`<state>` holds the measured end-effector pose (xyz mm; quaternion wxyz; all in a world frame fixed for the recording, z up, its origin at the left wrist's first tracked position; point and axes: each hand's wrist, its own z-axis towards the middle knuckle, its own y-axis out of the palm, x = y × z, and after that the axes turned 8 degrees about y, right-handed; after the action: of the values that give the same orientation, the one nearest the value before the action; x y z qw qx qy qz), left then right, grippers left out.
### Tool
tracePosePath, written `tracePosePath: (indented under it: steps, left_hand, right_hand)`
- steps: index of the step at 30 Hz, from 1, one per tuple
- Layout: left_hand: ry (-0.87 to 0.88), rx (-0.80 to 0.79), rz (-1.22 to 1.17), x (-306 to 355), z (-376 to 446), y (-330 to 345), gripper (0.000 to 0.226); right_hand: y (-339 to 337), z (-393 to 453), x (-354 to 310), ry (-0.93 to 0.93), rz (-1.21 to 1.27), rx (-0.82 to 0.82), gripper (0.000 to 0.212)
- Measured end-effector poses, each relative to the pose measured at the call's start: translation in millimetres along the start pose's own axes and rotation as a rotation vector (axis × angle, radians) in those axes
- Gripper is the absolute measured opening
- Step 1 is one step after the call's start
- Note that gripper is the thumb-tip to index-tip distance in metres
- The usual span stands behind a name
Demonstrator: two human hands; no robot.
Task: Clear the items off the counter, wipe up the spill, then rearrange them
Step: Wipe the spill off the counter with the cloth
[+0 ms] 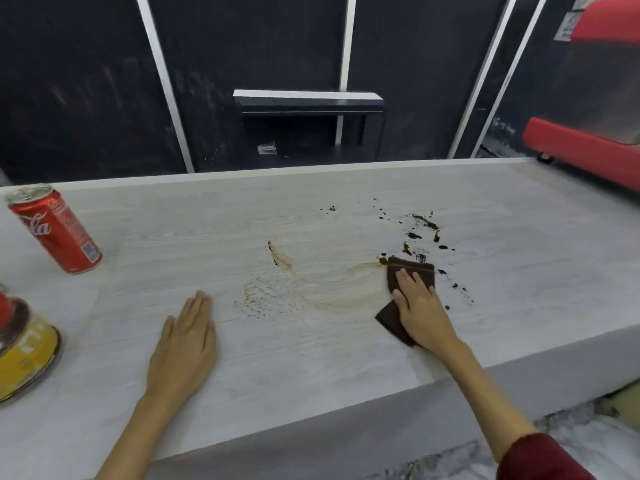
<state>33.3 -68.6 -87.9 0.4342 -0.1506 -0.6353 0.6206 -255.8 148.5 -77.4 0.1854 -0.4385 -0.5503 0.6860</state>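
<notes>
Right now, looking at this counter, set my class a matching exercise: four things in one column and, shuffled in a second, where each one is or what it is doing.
Column one:
1. red soda can
2. brown cloth
3. left hand
4. yellow tin

Column two:
a. lies flat on the bare counter, holding nothing
b. cut off by the left edge, nearest the camera
c. stands at the far left, near the back edge
d. pressed under the right hand beside the dark spill

Pairs: 1-c, 2-d, 3-a, 4-b

Right hand [420, 306] presses brown cloth [410, 271] on the spill [311, 282] — left hand [185, 344] flat on counter [346, 358].
</notes>
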Motion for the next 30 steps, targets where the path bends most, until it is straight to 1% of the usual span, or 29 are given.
tracePosePath:
  steps: [2,3,5,7,9,11,13,15,16,17,19,20,22,25,27,30]
  left_hand:
    - [-0.011,0.005,0.016,0.8,-0.3,-0.3,0.052]
    - [-0.022,0.008,0.02,1.4,-1.3,-0.1,0.051]
    - [-0.057,0.017,0.018,5.6,-4.9,1.0,0.051]
    - [-0.102,0.028,0.019,12.2,-8.9,2.7,0.05]
    - [-0.144,0.03,0.041,18.0,-11.5,3.5,0.05]
    - [-0.183,0.042,0.061,24.1,-13.8,5.1,0.05]
    - [-0.209,0.045,0.06,37.0,-17.6,9.9,0.051]
    - [-0.198,0.044,0.057,53.4,-20.7,17.4,0.051]
    - [-0.188,0.046,0.058,60.4,-21.8,20.6,0.051]
    - [-0.183,0.051,0.057,65.2,-22.0,22.7,0.051]
    - [-0.188,0.062,0.053,68.3,-22.0,23.2,0.051]
    - [-0.191,0.067,0.052,67.7,-21.9,23.1,0.051]
    - [-0.195,0.07,0.051,65.5,-22.3,23.5,0.051]
    - [-0.188,0.072,0.055,63.2,-22.2,24.0,0.051]
    - [-0.184,0.067,0.054,63.6,-22.5,23.9,0.051]
    - [-0.184,0.06,0.051,65.2,-22.5,23.5,0.051]
  right_hand:
    - [-0.1,29.3,-12.7,-0.019,-0.013,-0.023,0.049]
    - [2.9,38.0,-25.2,-0.057,-0.015,-0.048,0.049]
    - [13.0,40.6,-50.0,-0.171,-0.016,-0.112,0.049]
    - [20.6,24.4,-64.1,-0.318,-0.007,-0.183,0.05]
    - [20.0,2.5,-57.9,-0.453,0.009,-0.231,0.05]
    - [10.5,-11.1,-32.8,-0.516,0.021,-0.236,0.05]
    - [-4.5,-12.8,3.2,-0.505,0.021,-0.225,0.053]
    - [-20.8,-3.5,39.5,-0.456,0.021,-0.169,0.075]
    - [-28.9,6.2,55.8,-0.412,0.016,-0.154,0.08]
    - [-33.6,18.6,67.5,-0.364,0.013,-0.141,0.074]
    - [-34.7,43.9,73.0,-0.286,0.002,-0.132,0.053]
    - [-32.7,53.7,65.8,-0.285,0.0,-0.125,0.049]
    - [-24.2,62.8,42.0,-0.319,0.007,-0.148,0.048]
    - [-10.9,45.6,15.9,-0.447,0.022,-0.223,0.048]
    - [-11.3,24.5,22.0,-0.518,0.026,-0.234,0.048]
    - [-22.6,10.4,57.0,-0.497,0.028,-0.206,0.048]
